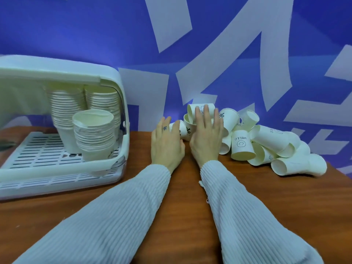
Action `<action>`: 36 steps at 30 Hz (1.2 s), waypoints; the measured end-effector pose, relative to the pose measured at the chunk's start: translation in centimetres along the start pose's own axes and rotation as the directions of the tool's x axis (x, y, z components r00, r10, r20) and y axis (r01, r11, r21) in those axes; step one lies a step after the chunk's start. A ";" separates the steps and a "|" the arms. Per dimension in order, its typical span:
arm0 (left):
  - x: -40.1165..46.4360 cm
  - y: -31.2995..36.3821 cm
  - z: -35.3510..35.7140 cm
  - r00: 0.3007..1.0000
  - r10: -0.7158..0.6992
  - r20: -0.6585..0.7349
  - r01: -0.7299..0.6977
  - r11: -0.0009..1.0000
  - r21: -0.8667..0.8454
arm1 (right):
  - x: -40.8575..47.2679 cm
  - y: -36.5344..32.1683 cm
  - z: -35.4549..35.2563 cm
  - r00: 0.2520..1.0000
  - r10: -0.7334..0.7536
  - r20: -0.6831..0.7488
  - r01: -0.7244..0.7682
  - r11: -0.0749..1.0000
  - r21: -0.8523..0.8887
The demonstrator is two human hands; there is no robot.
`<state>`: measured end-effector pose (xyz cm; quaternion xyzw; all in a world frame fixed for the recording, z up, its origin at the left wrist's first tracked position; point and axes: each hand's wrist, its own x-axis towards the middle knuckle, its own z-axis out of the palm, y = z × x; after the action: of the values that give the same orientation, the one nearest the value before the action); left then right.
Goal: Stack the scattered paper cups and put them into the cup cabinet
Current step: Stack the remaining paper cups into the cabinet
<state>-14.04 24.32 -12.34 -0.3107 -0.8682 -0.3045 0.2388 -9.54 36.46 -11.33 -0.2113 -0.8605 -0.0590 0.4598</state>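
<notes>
A heap of several white paper cups (266, 141) lies on its sides against the wall at the right of the brown table (181, 197). My left hand (166, 143) rests flat, fingers apart, with its fingertips touching a small cup (181, 128) lying on its side. My right hand (206, 136) reaches over the left end of the heap, fingers spread on a cup (194, 109) at the top. Neither hand grips anything. At the left stands the white cup cabinet (62, 172) with its lid raised and three stacks of cups (93, 134) inside.
A blue wall with pale shapes (171, 31) runs close behind the table. The cabinet's slatted white tray (38, 149) has bare room to the left of its stacks. My two ribbed white sleeves cross the near half of the table.
</notes>
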 end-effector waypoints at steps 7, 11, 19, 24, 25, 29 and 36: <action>1.5 -1.6 1.7 0.994 -0.094 0.058 0.084 0.985 0.152 | 1.2 0.6 2.1 0.999 -0.033 -0.042 0.030 0.997 -0.074; 1.2 -1.3 1.2 0.996 -0.084 0.014 0.080 0.977 0.200 | 1.2 0.4 1.3 0.990 -0.005 -0.144 -0.001 0.999 -0.043; 0.6 -1.4 0.4 0.987 -0.130 0.090 0.138 0.986 -0.091 | 1.3 0.4 0.7 0.996 0.014 -0.086 -0.014 1.000 0.004; 0.5 -1.5 0.4 0.989 -0.129 0.071 0.137 0.983 -0.121 | 1.4 0.5 1.0 0.993 0.117 -0.002 -0.116 0.991 0.067; 0.5 -1.5 0.5 0.990 -0.124 0.066 0.131 0.984 -0.121 | 1.5 0.4 1.0 0.992 0.129 -0.011 -0.128 0.988 0.083; 0.6 -1.4 0.7 0.992 -0.115 0.057 0.121 0.986 -0.117 | 1.6 0.5 0.8 0.972 0.187 -0.143 -0.172 0.979 0.109; 0.2 -0.3 -0.9 0.987 -0.158 -0.025 0.145 0.950 -0.276 | 2.1 0.0 -1.5 0.925 0.317 -0.210 -0.245 0.920 0.307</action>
<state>-14.24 23.61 -11.74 -0.2658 -0.8334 -0.4459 0.1897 -9.43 36.63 -8.81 -0.2583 -0.7541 0.1015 0.5952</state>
